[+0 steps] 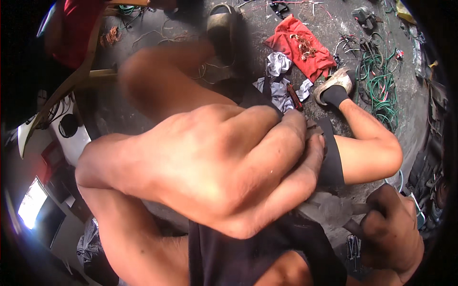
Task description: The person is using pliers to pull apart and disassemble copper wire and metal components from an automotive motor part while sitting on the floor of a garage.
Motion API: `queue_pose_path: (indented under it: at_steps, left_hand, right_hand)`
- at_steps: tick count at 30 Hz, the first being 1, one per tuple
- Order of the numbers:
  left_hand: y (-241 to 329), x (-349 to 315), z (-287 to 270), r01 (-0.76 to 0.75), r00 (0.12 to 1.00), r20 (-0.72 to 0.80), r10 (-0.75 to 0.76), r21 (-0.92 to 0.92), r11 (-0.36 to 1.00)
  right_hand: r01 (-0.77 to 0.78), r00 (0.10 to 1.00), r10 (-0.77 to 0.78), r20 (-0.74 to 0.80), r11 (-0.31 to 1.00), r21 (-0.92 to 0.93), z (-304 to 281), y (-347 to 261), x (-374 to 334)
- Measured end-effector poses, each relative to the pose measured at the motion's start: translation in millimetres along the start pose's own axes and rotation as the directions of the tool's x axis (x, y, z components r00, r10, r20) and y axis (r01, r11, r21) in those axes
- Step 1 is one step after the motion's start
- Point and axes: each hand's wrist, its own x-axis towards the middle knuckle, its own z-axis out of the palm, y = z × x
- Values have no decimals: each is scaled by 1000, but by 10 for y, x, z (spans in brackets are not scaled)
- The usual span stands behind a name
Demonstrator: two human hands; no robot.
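Note:
My left hand point(224, 162) fills the middle of the view, very close. Its fingers are curled together toward the right, and the fingertips are partly hidden. Whatever they pinch, if anything, I cannot make out. At the lower right my right hand point(393, 229) is closed around the two handles of pliers point(329, 208). Their grey head points left, blurred, just below my left fingers. Beyond my hands, between my bent legs, lie crumpled grey-white scraps point(279, 64) and a narrow red-and-black object point(294, 97).
A red cloth point(310, 52) with copper-coloured bits lies on the dark floor. To its right are tangled green wires point(379, 90) and my shoe point(334, 86). A white appliance-like object point(71, 126) and a black plastic bag point(90, 250) are at the left. Dark clutter lines the right edge.

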Motion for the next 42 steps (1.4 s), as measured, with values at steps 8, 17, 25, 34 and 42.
queue_pose_path:
  at_steps: [8,17,25,34,42]
  left_hand:
    - [-100,8,-31,-35,998,48,35,-5,999]
    - [-511,-323,620,168,901,121,-416,-983,78]
    - [-123,-181,1083,-38,547,161,-822,-976,-217]
    - [-248,-86,926,153,567,150,-810,-985,-76]
    - [-249,-88,773,280,563,122,-818,-959,49]
  right_hand:
    - [-50,998,53,43,996,-75,-78,150,-8]
    - [661,745,-386,-545,543,518,510,820,332]
    - [90,987,-159,18,645,759,650,812,444]
    - [6,989,-133,57,432,902,745,781,330]
    - [-23,994,-91,53,302,953,781,770,293]
